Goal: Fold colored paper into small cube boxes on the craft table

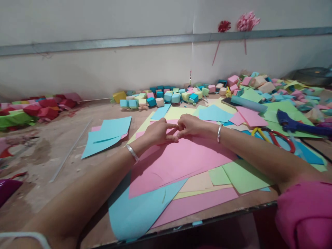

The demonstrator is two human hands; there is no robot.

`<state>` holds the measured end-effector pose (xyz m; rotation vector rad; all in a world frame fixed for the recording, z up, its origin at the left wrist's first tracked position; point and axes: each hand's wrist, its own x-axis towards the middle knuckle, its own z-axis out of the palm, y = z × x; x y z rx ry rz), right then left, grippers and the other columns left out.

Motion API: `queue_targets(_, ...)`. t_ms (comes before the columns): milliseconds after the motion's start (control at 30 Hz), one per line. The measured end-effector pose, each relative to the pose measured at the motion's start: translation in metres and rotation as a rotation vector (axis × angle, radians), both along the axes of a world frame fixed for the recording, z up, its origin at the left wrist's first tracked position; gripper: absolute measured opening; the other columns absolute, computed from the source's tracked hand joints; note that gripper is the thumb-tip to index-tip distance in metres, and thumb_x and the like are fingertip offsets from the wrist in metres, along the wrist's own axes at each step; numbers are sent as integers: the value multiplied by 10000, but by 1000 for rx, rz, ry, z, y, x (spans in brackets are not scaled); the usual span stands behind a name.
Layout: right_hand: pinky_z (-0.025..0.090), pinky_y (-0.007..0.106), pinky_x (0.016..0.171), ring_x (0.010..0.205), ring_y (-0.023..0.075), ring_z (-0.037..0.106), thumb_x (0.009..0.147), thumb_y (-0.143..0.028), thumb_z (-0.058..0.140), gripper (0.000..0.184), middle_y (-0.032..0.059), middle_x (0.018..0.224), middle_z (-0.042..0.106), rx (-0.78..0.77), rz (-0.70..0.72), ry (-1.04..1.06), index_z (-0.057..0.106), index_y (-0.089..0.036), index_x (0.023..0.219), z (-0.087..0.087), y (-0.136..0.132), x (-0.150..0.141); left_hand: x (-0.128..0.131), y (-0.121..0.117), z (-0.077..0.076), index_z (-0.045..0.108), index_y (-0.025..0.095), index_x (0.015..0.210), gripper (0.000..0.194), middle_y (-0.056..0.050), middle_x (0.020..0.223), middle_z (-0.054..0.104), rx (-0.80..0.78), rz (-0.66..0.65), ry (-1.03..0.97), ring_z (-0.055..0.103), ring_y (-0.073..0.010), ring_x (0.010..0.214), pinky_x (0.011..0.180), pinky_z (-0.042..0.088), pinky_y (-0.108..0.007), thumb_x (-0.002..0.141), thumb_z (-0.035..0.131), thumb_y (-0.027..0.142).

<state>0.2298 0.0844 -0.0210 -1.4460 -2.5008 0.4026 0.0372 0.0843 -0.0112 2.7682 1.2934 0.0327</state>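
The left hand (158,133) and right hand (190,125) are meeting at the fingertips over the pink paper (176,162), which is lying among other sheets on the table (64,128). Whether either is pinching it, I cannot tell. Small paper boxes (151,101) are crowding near the wall (155,69), their insides hidden.

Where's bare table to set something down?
Left: mostly bare brown tabletop between red paper cubes and translucent stick, plus a narrower patch between stick and blue sheets. Crowded: centre, pink sheets; right, blue glue gun, green sheets, heaped paper cubes.
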Motion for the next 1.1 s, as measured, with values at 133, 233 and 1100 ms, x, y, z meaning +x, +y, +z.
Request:
queue_targets(133,312,256,540,603,121,534,612,-401,822,256,-6,660,650,-98,17,-98,691,-197,696,10,5,17,-1,0,-1,609,388,1229,589,-47,896,507,8,-9,-4,542,-201,746,624,355,-269,724,624,691)
queue_targets(233,309,253,526,539,110,499,592,-285,819,177,-29,556,598,-118,-25,-210,670,-198,634,21,10,40,-1,1,0,612,384,1218,584,-52,923,513,10,-14,3,539,-198,738,621,352,-271,728,611,700)
queue_targets(1100,368,227,513,614,115,545,691,-253,720,138,5,710,650,-371,109,16,660,-172,785,13,13,38,-50,48,9,465,366,1397,850,-39,1007,465,-355,-385,-36,459,-154,770,710,400,-249,636,777,581)
